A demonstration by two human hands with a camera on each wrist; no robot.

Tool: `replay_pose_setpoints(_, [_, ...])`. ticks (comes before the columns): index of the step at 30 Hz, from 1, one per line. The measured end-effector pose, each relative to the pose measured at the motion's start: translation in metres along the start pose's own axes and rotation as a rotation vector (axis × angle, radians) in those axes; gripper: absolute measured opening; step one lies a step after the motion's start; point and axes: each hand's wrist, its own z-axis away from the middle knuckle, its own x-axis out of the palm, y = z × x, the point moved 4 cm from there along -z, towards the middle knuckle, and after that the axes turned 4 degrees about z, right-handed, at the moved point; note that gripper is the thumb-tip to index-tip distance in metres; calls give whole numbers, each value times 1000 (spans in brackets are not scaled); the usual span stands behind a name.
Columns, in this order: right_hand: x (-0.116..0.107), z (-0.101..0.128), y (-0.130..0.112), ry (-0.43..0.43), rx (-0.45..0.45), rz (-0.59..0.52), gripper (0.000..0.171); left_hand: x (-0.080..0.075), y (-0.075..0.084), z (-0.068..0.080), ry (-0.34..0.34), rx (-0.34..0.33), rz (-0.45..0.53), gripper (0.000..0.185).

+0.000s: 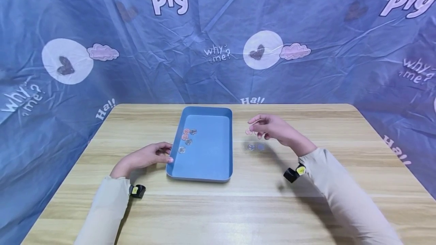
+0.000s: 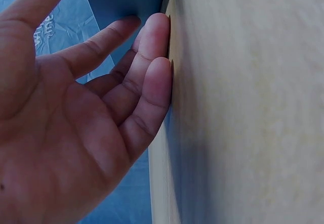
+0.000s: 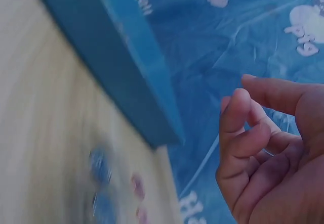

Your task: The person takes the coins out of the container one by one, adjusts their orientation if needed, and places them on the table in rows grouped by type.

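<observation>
A blue tray [image 1: 218, 162] lies on the middle of the wooden surface [image 1: 238, 214], its long sides running away from the person. Five small round tokens [image 1: 187, 138], some pink and some grey, lie inside it in a loose cluster along the left wall, toward the far half. The left hand [image 1: 144, 158] rests on the surface at the tray's near left corner, its fingers [image 2: 152, 67] relaxed and nearly straight, the tips touching the tray's outer wall and gripping nothing. The right hand [image 1: 272, 127] hovers above the surface to the right of the tray, near its far end, fingers [image 3: 238, 133] curled inward toward the palm. The head view is blurred there, and the hand may pinch a small pink token between thumb and forefinger, but I cannot tell for sure; the wrist view shows nothing plainly between the fingers. Below that hand more tokens [image 1: 255, 146] lie on the bare surface, two bluish-grey ones side by side just right of the tray and at least one pink one [image 1: 249, 132] a little farther back, close under the fingertips. Both arms wear pale long sleeves [image 1: 340, 192] with a small black band at each wrist. A blue printed cloth [image 1: 218, 48] with white circles, hearts and words hangs behind and around the surface.
</observation>
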Motion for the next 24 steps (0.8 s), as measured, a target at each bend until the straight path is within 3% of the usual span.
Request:
replay_pose_setpoints(8, [39,-21,-33,-70,-38,-70,32,0,0,0,0,-12,1,65])
replay_pose_setpoints(24, [116,-62,-59,-185,-85,17,35,0,0,-1,4,-9,-5,64])
